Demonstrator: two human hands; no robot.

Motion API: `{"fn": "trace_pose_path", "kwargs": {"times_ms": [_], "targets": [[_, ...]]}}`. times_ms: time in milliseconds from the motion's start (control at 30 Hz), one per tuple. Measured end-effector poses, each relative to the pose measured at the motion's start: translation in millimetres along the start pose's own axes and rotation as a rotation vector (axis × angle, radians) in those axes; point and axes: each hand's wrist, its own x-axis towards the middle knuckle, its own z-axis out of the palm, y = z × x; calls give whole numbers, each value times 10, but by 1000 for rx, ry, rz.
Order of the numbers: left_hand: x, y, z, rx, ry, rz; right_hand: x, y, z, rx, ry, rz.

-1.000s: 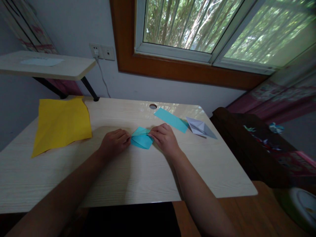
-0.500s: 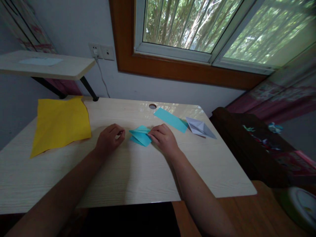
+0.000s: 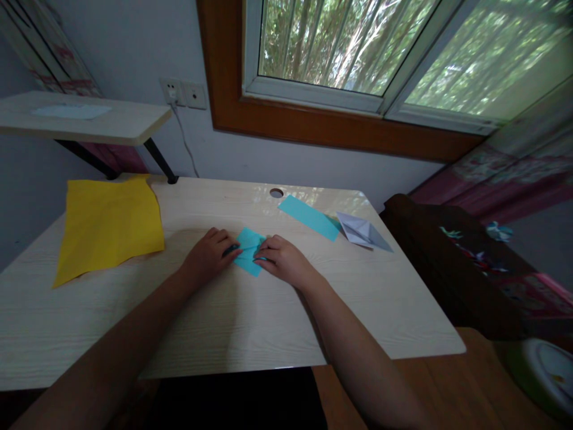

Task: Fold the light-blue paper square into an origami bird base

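Folded blue paper [image 3: 249,251] sits btwn both sets of fingertips; left hand [image 3: 206,258] & right hand [image 3: 283,263] press it flat, fingers curled, not clenched.

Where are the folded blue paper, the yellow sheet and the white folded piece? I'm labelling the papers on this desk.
folded blue paper [image 3: 249,258]: head view, on its bare middle between the two hands.
yellow sheet [image 3: 110,224]: head view, on its centre.
white folded piece [image 3: 362,232]: head view, on its middle fold.
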Motion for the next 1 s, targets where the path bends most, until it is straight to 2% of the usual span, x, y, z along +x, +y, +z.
{"fn": "trace_pose_path", "kwargs": {"times_ms": [200, 367, 700, 900, 1000], "targets": [[15, -34, 46, -103, 22, -208, 14, -2, 29, 24, -12, 11], [9, -54, 61, -135, -1, -234, 19, -8, 23, 28, -27, 19], [-13, -45, 31, -155, -9, -126, 24, -11, 5, 26, 11, 11], [-29, 67, 10, -6, 68, -18, 46, -95, -30, -123, 183, 48], [-17, 154, 13, 97, 82, 57, 65, -160, -23, -233, 197, 72]]}}
